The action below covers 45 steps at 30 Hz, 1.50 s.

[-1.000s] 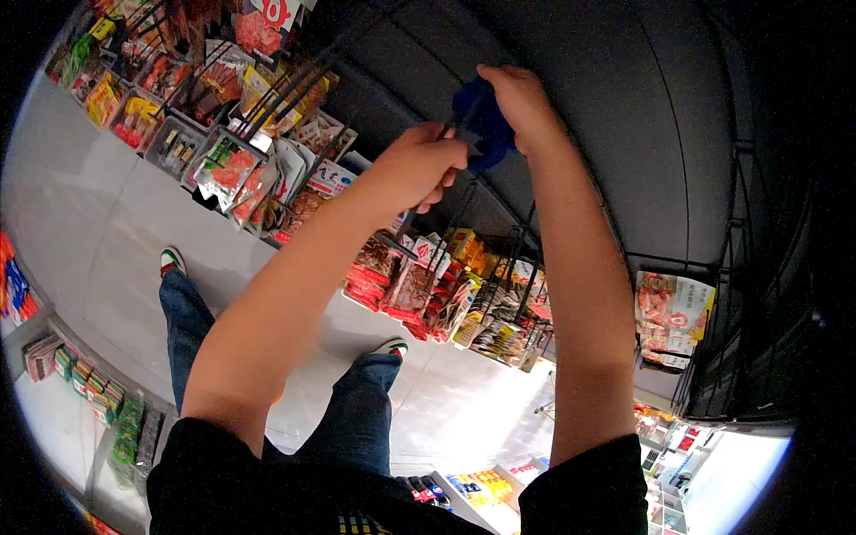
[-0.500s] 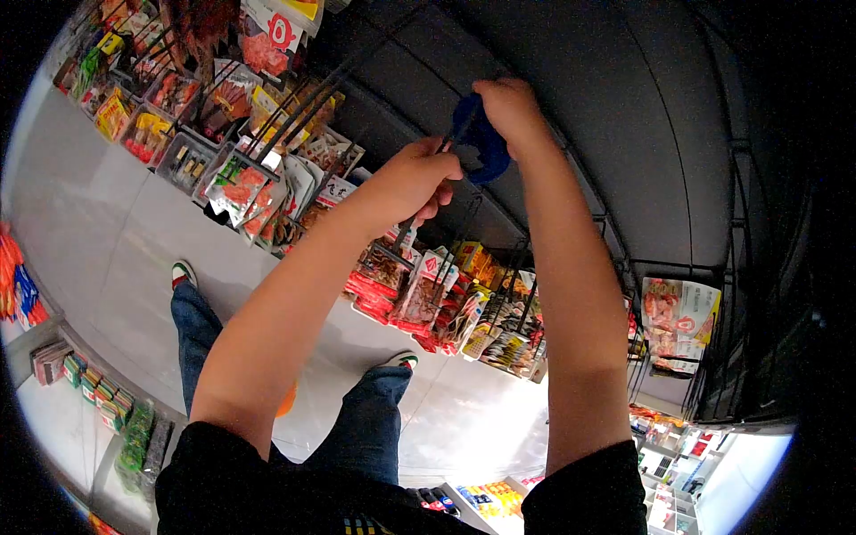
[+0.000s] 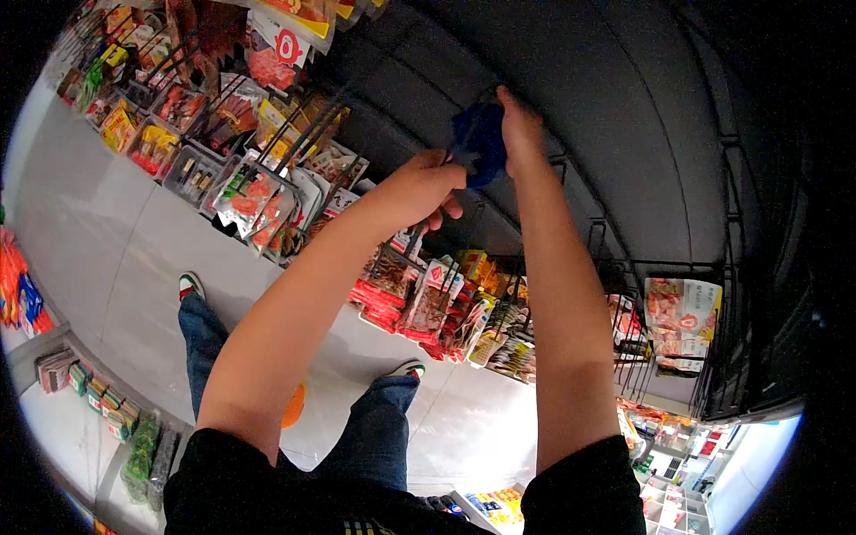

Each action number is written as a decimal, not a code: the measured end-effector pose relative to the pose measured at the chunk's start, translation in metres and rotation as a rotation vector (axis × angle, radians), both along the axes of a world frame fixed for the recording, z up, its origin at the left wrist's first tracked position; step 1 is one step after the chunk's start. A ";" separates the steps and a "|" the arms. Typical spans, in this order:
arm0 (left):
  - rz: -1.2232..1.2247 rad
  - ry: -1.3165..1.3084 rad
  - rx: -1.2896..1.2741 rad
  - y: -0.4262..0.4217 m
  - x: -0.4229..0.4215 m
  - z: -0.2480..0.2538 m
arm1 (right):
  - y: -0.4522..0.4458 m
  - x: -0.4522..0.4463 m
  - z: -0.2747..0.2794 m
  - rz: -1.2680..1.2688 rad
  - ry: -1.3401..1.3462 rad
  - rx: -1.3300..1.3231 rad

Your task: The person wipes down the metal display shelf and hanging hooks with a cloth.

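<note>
A dark blue cloth (image 3: 481, 143) is at the upper middle, against the black wire rack (image 3: 578, 174). My right hand (image 3: 520, 134) lies against the cloth's right side, its fingers mostly hidden behind the cloth and its thumb pointing up. Left of the cloth, my left hand (image 3: 428, 189) is closed round a thin dark rod of the rack, with its thumb next to the cloth's lower left edge. A dark panel stands behind both hands.
Packaged snacks (image 3: 437, 303) hang and stand along the rack below my hands. More packets (image 3: 259, 196) and clear bins are at the left. A hanging packet (image 3: 682, 312) is at the right. Grey floor (image 3: 143, 267) and a low shelf (image 3: 98, 446) lie at lower left.
My right hand has shifted slightly down and right with its thumb now upright. My left hand stays at the rod, slightly lower. The camera view has shifted a little.
</note>
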<state>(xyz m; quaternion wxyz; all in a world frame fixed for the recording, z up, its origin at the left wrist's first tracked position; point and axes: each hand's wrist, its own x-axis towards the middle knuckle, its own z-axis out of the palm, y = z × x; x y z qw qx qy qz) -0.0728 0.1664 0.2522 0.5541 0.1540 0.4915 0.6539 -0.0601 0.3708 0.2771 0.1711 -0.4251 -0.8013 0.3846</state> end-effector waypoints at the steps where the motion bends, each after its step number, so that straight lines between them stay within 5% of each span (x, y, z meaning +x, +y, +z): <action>1: -0.014 0.024 -0.008 0.001 0.000 0.000 | -0.002 -0.001 0.009 0.150 -0.119 0.452; 5: 0.006 0.052 -0.017 0.001 0.001 0.001 | -0.017 0.000 0.023 0.181 -0.097 0.624; 8: -0.022 0.083 -0.009 0.002 -0.001 0.000 | -0.009 -0.002 0.016 0.328 -0.317 0.686; 14: -0.086 0.122 0.003 0.003 -0.002 -0.002 | -0.012 -0.005 0.028 0.319 -0.411 0.623; 19: 0.145 0.170 0.020 -0.002 0.008 0.006 | -0.003 0.004 0.020 0.222 -0.219 0.395; 23: -0.034 0.114 0.127 0.008 0.000 -0.009 | -0.008 0.004 0.008 0.071 -0.374 0.309; 25: 0.019 0.118 0.094 0.003 0.002 0.004 | -0.013 0.004 0.013 0.056 -0.201 -0.300; 28: 0.140 0.158 0.029 0.004 0.005 0.009 | -0.024 0.005 0.016 0.150 -0.068 -0.529; 34: -0.026 0.164 0.060 0.008 -0.008 -0.002 | -0.016 0.004 0.002 0.127 -0.034 -0.583; 45: 0.104 0.137 0.028 0.014 0.005 0.004 | -0.013 -0.001 0.014 0.224 -0.125 -0.434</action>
